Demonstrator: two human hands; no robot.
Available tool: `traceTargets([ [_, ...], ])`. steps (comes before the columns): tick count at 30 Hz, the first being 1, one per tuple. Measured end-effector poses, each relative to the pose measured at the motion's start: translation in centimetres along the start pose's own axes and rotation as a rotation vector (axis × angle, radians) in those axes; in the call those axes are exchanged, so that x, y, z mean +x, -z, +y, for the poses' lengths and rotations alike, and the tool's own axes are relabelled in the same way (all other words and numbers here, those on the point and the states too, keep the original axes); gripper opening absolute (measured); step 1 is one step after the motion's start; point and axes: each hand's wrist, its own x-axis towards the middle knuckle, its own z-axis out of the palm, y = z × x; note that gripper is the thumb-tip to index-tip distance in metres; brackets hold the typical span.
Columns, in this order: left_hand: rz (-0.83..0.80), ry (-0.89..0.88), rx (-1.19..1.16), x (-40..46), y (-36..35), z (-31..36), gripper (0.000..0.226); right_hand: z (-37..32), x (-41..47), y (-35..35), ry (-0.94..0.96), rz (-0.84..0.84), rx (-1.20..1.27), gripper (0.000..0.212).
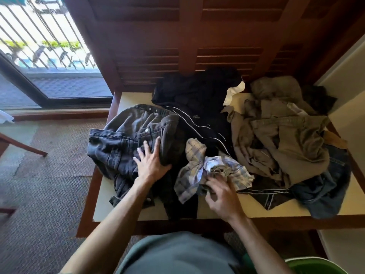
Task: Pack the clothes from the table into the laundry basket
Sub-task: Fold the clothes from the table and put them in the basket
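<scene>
Cream-topped and framed in dark red-brown wood, the table [106, 196] stands against louvred wooden doors [197, 46], with patterned carpet [49, 184] on the floor to its left and a barred glass door [39, 46] letting in daylight beyond. Clothes cover most of the tabletop: a faded black denim jacket [126, 141] at the left, a black garment with thin white piping [197, 107] behind it, a heap of olive-khaki clothes [276, 135] at the right, and dark blue jeans [324, 190] at the near right corner. A black band with small white lettering [264, 192] lies near the front edge; the writing is too small to read. The left hand [151, 163] lies flat and open on the denim jacket, fingers spread. The right hand [221, 192] is closed around a bunched plaid shirt [207, 171] just beside it. A green basket rim [316, 265] shows at the bottom right, below the table edge.
</scene>
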Motion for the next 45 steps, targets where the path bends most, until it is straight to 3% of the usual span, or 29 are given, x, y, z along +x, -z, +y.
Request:
traceTargets([
  [2, 0.017, -0.011, 0.008, 0.4, 0.3, 0.2, 0.113, -1.4, 1.7, 1.2, -0.082, 0.258, 0.077, 0.028],
  [4, 0.011, -0.018, -0.007, 0.8, 0.8, -0.3, 0.107, -2.4, 3.2, 2.1, -0.178, 0.379, -0.025, 0.048],
  [6, 0.032, -0.050, -0.021, 0.9, 0.9, -1.2, 0.103, -2.7, 4.7, 2.1, -0.306, 0.290, -0.119, 0.080],
  [8, 0.032, -0.087, 0.010, 0.8, 1.2, -1.9, 0.102, -2.6, 5.9, 0.8, -0.444, 0.065, -0.084, 0.104],
  [10, 0.011, -0.106, 0.057, 0.9, 1.6, -1.9, 0.107, -2.4, 6.5, -1.1, -0.444, -0.134, -0.076, 0.105],
  [13, 0.078, -0.141, 0.058, 1.3, 2.1, -0.9, 0.119, -2.9, 6.1, -3.5, -0.277, -0.360, -0.198, 0.083],
  [15, 0.135, -0.184, 0.011, 2.1, 2.0, -0.3, 0.119, -3.7, 5.8, -3.1, -0.211, -0.320, -0.247, 0.073],
  [19, 0.060, -0.184, -0.067, 3.3, 1.0, 0.1, 0.125, -4.0, 5.6, 0.5, -0.277, 0.203, -0.181, 0.085],
  [20, 0.049, -0.183, -0.067, 3.4, 0.6, 0.2, 0.127, -3.4, 5.8, 1.0, -0.343, 0.202, -0.171, 0.096],
  [23, 0.088, -0.176, -0.002, 3.7, -0.8, 0.9, 0.120, -2.0, 6.7, -0.4, -0.523, -0.095, -0.035, 0.120],
  [27, 0.113, -0.197, 0.087, 4.8, -1.9, 1.5, 0.094, -2.4, 6.4, -5.3, -0.428, -0.348, -0.249, 0.098],
  [32, 0.099, -0.254, 0.176, 5.5, -1.9, 0.9, 0.078, -2.8, 5.7, -6.6, -0.362, -0.212, -0.392, 0.057],
  [34, 0.107, -0.283, 0.148, 5.6, -1.3, 0.5, 0.076, -2.3, 5.7, -6.6, -0.340, -0.180, -0.398, 0.058],
  [36, 0.142, -0.299, 0.050, 5.3, -0.2, 0.2, 0.076, -2.0, 5.8, -6.1, -0.350, -0.137, -0.335, 0.060],
  [38, 0.187, -0.295, -0.080, 4.4, 1.1, -0.2, 0.078, -1.9, 5.8, -5.0, -0.380, -0.072, -0.229, 0.048],
  [44, 0.276, -0.283, -0.264, -2.1, 5.4, 0.7, 0.070, -0.7, 1.2, 0.3, -0.506, 0.212, 0.464, 0.021],
  [45, 0.286, -0.289, -0.274, -3.7, 6.2, 1.5, 0.070, -1.0, 0.2, 1.6, -0.517, 0.258, 0.522, 0.028],
])
